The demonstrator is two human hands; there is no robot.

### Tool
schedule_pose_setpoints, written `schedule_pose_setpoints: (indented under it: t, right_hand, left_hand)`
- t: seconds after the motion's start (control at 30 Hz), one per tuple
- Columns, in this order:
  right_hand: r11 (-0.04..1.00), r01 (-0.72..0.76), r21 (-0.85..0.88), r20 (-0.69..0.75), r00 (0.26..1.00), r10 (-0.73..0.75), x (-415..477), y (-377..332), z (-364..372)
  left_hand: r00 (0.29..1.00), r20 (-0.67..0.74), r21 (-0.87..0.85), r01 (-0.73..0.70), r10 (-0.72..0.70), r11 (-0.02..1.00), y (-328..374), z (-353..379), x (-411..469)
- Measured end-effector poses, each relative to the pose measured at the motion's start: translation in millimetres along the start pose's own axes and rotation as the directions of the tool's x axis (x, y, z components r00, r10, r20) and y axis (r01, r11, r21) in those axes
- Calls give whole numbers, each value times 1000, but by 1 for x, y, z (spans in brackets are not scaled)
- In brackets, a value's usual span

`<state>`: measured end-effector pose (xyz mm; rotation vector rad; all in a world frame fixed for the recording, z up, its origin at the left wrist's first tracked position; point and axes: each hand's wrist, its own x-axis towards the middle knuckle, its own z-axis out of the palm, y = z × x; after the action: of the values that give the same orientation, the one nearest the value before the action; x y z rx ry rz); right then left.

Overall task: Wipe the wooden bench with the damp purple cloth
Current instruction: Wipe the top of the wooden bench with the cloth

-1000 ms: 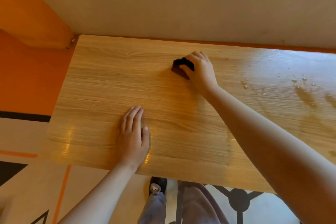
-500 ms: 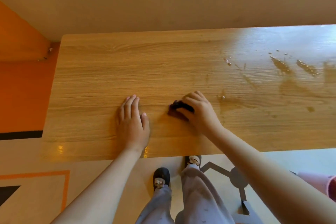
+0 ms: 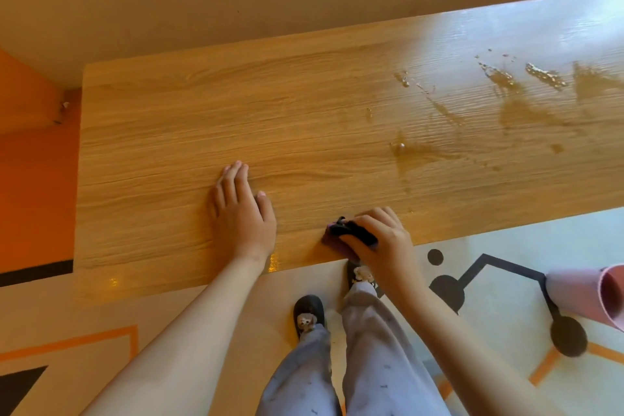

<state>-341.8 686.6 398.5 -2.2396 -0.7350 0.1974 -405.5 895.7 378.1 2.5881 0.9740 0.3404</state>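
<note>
Purple cloth [image 3: 337, 235] bunched at the tabletop's [image 3: 202, 132] near edge, around 6 o'clock, gripped under the curled fingers of the right hand [image 3: 388, 243]. Left hand [image 3: 241, 216] near it at 9 o'clock, flat on the wood, fingers straight, holding nothing. Wet smears [image 3: 503, 78] well apart toward 2 o'clock.

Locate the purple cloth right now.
Head view: the purple cloth is at the near edge of the wooden bench, right of centre, gripped by the right hand, just right of the flat left hand.
</note>
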Motion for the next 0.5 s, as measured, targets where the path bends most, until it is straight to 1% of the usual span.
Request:
schedule_pose_setpoints:
  t: [0.13,0.17,0.3,0.33,0.4,0.5]
  right_hand:
    - [985,-155,71,-140,977,163,-9,-21,13]
    - [982,-172,83,-157,970,183,-8,-30,21]
    - [988,-127,90,-89,987,135,-5,-50,46]
    - [988,-128,92,-97,986,136,-5,-48,44]
    - [983,-158,96,-162,972,172,-6,-34,29]
    - [955,-284,90,-306,904,298,-11,4,-12]
  left_hand:
    - [1000,-20,3,-8,8,1000,1,-1,1]
    - [1000,-21,3,-8,8,1000,2,-1,1]
    - [999,-32,14,-15,15,1000,3,-2,0]
    - [999,-32,16,-17,18,1000,3,-2,0]
    - [999,-34,19,-20,20,1000,4,-2,1]
    - [999,-34,21,-17,18,1000,4,-3,0]
